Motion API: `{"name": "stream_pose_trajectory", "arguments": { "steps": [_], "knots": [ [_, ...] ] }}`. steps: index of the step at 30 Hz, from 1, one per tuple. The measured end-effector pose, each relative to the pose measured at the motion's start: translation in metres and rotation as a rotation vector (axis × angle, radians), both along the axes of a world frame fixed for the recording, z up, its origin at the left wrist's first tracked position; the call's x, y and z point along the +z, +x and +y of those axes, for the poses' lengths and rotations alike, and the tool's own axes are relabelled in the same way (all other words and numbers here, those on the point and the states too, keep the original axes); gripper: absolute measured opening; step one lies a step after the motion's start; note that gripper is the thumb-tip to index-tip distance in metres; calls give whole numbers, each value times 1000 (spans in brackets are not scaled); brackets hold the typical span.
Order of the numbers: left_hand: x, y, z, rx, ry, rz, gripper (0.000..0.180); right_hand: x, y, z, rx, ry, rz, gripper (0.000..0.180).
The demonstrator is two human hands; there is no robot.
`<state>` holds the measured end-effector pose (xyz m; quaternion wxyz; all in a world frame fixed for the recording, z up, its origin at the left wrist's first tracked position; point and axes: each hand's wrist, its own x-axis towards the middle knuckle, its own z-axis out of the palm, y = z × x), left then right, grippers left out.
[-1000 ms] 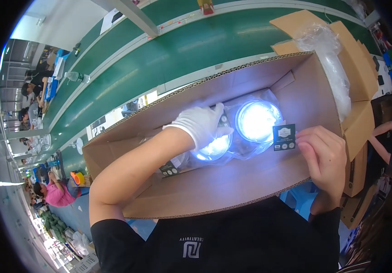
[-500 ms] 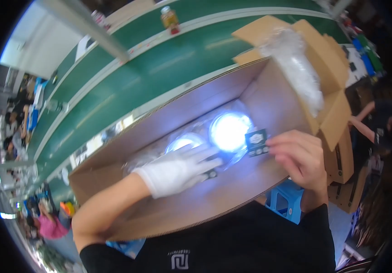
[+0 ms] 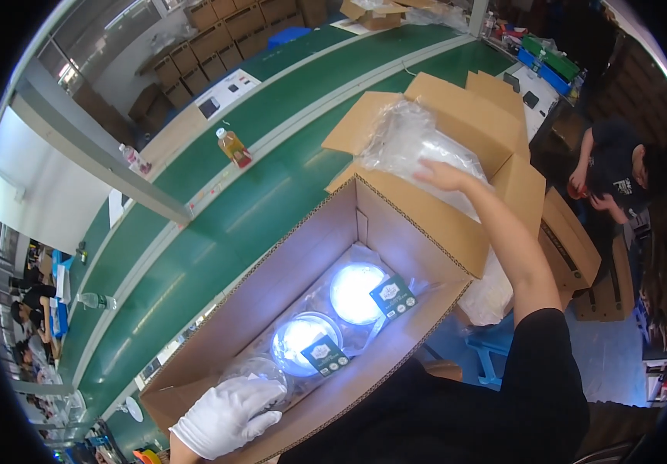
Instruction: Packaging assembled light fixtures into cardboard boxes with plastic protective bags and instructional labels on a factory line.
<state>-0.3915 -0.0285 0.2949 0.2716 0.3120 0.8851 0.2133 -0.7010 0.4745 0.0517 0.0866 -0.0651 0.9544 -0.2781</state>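
Note:
A long cardboard box (image 3: 418, 236) stands in front of me. In it lie two glowing round lamps (image 3: 356, 294) in clear plastic wrap, each with a small dark green card by its right side: one card (image 3: 394, 297) farther off, another card (image 3: 324, 356) nearer. At the box's near left end, my white-gloved left hand (image 3: 229, 416) lies by an unlit round item (image 3: 260, 375) in clear wrap, thumb apart from the fingers. My bare right hand (image 3: 443, 176) is stretched out over clear plastic bags (image 3: 403, 139), fingers extended and holding nothing; contact with the bags is unclear.
An open carton (image 3: 457, 116) holding the bags adjoins the box at the far right. Behind runs a green conveyor table (image 3: 295, 155) with a drink bottle (image 3: 233, 147) and a slanting post (image 3: 101, 155). A co-worker (image 3: 612, 170) is at the right, near stacked cartons (image 3: 573, 240).
My right hand has let go of the green card, now by the farther lamp, and moved to the bags. My left hand has moved from the lamps to the near left end. The view has shifted.

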Motion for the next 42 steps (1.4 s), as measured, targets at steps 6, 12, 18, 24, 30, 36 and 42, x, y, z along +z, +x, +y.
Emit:
{"name": "stream_pose_trajectory", "arguments": {
  "steps": [6, 12, 18, 24, 30, 36, 42],
  "knots": [
    [13, 4, -5, 21, -7, 47, 37, 67, 0, -11, -227, -147, 422, 17],
    [34, -27, 0, 10, 38, 414, 48, 215, 70, -34, -120, -744, 849, 14],
    [86, -111, 48, 159, 341, 951, 134, 317, 154, -123, 653, -600, 703, 20],
    [101, -122, 71, -59, 569, 542, 73, 371, 157, -182, 1290, -1018, 666, 48],
    [111, -95, 17, 460, 515, 125, 17, 353, 137, -136, 602, -1080, 1069, 29],
    [104, -53, -79, 422, 487, 285, 47, 349, 153, -146, 431, -956, 1172, 29],
    [102, -1, -146, 618, 371, 111, 48, 321, 143, -160, 211, -787, 973, 22]
  ]
}}
